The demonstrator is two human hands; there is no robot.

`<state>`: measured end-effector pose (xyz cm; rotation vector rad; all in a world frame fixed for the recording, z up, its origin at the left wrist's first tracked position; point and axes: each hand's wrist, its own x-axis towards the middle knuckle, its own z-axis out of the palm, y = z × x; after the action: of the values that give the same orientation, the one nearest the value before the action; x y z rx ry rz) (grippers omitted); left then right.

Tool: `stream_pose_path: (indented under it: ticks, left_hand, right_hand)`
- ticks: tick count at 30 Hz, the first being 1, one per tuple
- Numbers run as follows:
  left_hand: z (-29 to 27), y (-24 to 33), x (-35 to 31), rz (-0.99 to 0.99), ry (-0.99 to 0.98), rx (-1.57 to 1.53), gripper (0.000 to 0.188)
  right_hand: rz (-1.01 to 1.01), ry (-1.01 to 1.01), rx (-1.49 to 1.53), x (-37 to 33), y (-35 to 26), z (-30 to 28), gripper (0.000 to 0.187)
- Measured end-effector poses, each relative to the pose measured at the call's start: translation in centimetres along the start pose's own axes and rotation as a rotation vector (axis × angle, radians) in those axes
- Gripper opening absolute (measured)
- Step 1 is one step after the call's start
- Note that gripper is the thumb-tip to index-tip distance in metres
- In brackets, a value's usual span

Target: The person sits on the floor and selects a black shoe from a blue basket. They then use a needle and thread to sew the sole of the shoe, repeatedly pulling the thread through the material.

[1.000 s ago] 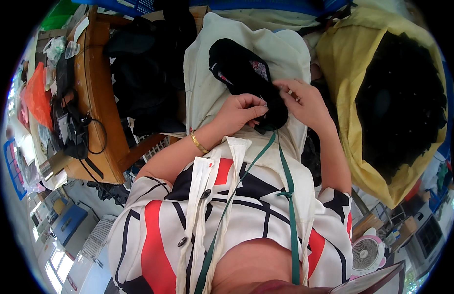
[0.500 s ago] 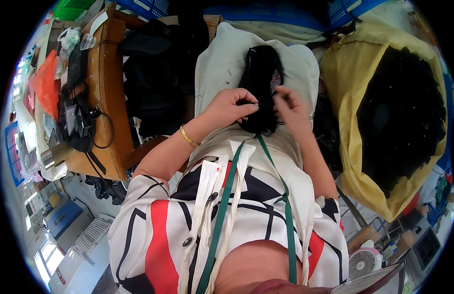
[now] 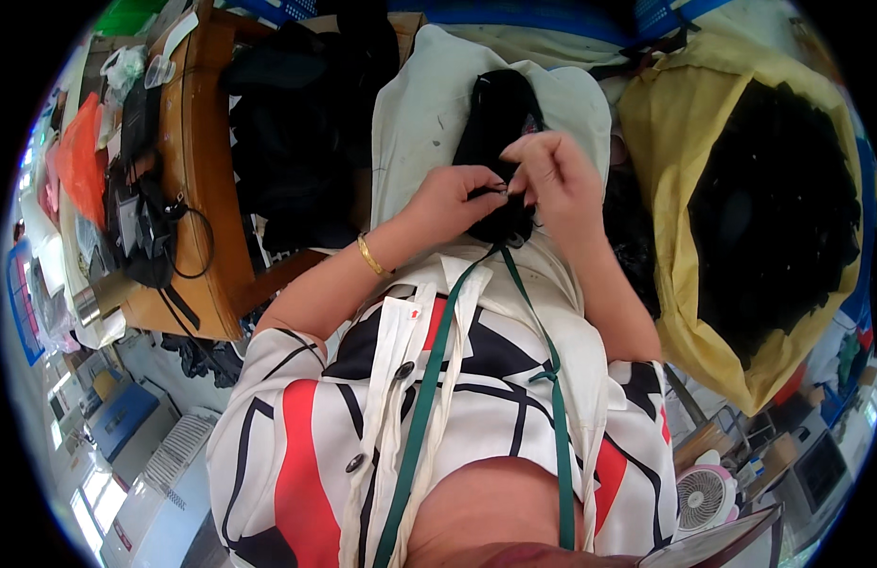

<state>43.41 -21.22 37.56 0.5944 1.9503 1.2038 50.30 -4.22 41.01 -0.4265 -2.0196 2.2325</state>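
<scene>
On the off-white cloth over my lap lies a long black shoe-shaped piece, its far end rounded. A bit of patterned lining shows at its right side. My left hand is over its near part, thumb and forefinger pinched together. Close against those fingertips, my right hand has its fingers curled and pressed together, with the forefinger bent above. Whatever sits between the two pinches is too small to make out. A green cord runs from my neck down to the near end of the black piece.
At right stands a yellow sack full of black pieces. A wooden table edge on the left carries an orange bag and black cables. Dark items are piled beside my lap. A small fan is at lower right.
My right hand has moved left and up to meet the left fingertips, covering more of the patterned lining. My left hand stays pinched at nearly the same place.
</scene>
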Motion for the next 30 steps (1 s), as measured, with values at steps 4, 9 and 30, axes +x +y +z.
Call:
stream_pose_path:
  ticks: [4,9,30]
  left_hand:
    - [0.6,-1.4,-0.2,0.296,0.048,0.142,0.016]
    - [0.4,-0.7,-0.5,0.337,0.031,0.232,0.016]
    - [0.6,-2.2,-0.8,0.676,0.187,0.495,0.030]
  right_hand:
    - [0.264,0.112,0.426,-1.6,-0.9,-6.6,0.023]
    - [-0.404,0.713,0.739,-4.3,-8.5,-32.9,0.012]
    - [0.005,-0.259,-0.480,-1.3,4.6,-5.4,0.014]
